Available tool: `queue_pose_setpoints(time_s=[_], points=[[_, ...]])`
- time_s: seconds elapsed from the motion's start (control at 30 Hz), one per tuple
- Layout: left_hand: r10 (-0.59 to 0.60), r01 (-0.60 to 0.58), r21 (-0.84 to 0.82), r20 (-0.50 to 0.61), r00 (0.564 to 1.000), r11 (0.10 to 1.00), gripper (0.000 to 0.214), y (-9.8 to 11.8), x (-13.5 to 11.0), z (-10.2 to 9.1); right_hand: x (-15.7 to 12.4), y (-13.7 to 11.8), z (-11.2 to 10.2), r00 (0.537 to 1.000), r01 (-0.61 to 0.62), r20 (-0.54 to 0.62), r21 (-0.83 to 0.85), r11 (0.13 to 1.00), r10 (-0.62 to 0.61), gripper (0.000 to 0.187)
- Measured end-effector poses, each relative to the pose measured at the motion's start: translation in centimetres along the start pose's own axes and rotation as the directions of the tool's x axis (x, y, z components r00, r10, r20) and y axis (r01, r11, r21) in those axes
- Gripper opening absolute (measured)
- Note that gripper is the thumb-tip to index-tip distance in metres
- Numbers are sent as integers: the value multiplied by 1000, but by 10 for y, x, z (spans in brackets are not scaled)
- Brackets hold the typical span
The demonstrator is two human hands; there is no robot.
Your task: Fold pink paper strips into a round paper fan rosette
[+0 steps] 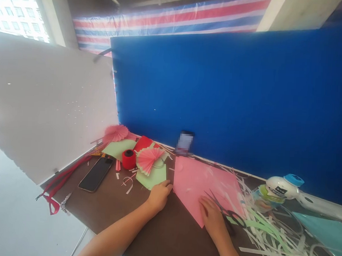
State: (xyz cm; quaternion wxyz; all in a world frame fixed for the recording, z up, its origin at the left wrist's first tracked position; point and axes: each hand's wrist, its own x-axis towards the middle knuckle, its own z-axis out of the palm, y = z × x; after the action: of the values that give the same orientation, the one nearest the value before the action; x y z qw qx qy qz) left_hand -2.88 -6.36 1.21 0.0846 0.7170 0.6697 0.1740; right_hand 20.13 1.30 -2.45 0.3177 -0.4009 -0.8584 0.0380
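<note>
A pink sheet of paper [202, 184] lies at an angle on the brown table. At its left edge is my left hand [158, 196], fingers bent and drawn together; what they grip, if anything, is hidden. My right hand [212, 217] rests on the sheet's near right edge, fingers stretched out flat. Black-handled scissors [225, 211] lie just beyond the right hand, blades across the pink paper. A folded pink paper fan [149, 159] sits on light green paper [154, 178] past my left hand.
Left of the fan are a red spool [129, 159], a black phone [95, 174] and another pink fan [115, 133]. Shredded paper strips [274, 234] and a white bottle with blue cap [283, 187] lie right. A blue panel [227, 100] stands behind the table.
</note>
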Motion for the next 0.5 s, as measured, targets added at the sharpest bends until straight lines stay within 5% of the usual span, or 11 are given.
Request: queue_pose_setpoints(time_s=[0.27,0.5], points=[[116,-118,-61,-38,993,991,61,-2,0,4,0,-9,-12,998,-42,49,63,997,39,28],[302,-301,12,-41,953,953,25,1,4,7,-4,5,-8,992,-84,-103,-35,996,80,24]])
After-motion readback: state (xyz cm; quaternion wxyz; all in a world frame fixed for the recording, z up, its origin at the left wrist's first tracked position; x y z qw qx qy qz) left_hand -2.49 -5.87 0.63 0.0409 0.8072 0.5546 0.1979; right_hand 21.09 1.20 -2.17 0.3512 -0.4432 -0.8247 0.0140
